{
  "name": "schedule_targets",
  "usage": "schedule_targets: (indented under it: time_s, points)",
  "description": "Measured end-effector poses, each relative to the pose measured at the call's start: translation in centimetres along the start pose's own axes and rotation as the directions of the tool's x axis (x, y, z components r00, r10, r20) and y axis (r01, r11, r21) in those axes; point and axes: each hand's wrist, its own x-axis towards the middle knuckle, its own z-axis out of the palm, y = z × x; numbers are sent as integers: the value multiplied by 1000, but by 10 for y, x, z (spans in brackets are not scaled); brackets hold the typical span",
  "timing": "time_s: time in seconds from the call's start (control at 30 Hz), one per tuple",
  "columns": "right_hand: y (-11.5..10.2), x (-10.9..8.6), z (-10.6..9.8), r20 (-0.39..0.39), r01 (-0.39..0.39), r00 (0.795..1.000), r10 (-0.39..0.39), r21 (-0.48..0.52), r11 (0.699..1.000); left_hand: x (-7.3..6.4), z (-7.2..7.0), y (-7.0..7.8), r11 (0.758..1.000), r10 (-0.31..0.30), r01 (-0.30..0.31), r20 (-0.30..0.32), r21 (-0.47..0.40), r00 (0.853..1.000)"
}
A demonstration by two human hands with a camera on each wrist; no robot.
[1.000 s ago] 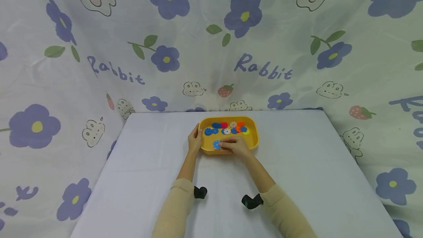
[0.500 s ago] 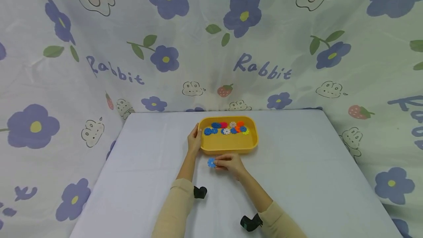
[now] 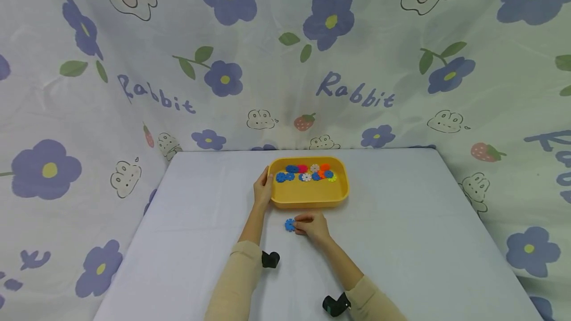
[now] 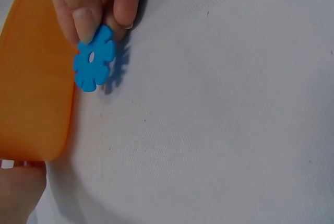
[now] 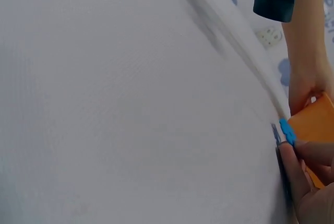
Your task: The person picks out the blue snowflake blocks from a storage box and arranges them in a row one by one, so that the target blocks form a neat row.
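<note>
My right hand (image 3: 314, 227) pinches a blue notched snowflake disc (image 3: 289, 225) by its edge, in front of the tray. In the left wrist view the blue disc (image 4: 102, 66) stands tilted under the thumb and fingertips, its shadow falling on the white cloth beside it. A yellow tray (image 3: 308, 197) sits ahead, with my left hand (image 3: 263, 187) gripping its left side. Inside, along the far half, lie several snowflake discs (image 3: 306, 177) in blue, pink, white, orange and yellow. At the right wrist view's edge the blue disc (image 5: 286, 129) shows nearly edge-on.
White cloth (image 3: 401, 222) covers the table around the tray. A patterned curtain (image 3: 285, 73) with flowers and rabbits hangs behind and at both sides. Black wrist cameras (image 3: 270, 259) sit near both sleeves.
My right hand has lifted the blue disc out of the tray's near side and brought it towards me, then slightly right. The left hand and tray stay in place.
</note>
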Motion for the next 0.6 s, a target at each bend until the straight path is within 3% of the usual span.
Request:
schedule_targets:
  time_s: [0.27, 0.6]
  points:
    - [0, -3, 1, -70, -60, 996, 55, -72, 996, 1, 0, -2, 1000, 0, 0, 2, -16, 1000]
    - [3, -3, 3, -94, -22, 995, 11, -116, 993, 1, 0, -1, 1000, -13, 13, -1, -27, 1000]
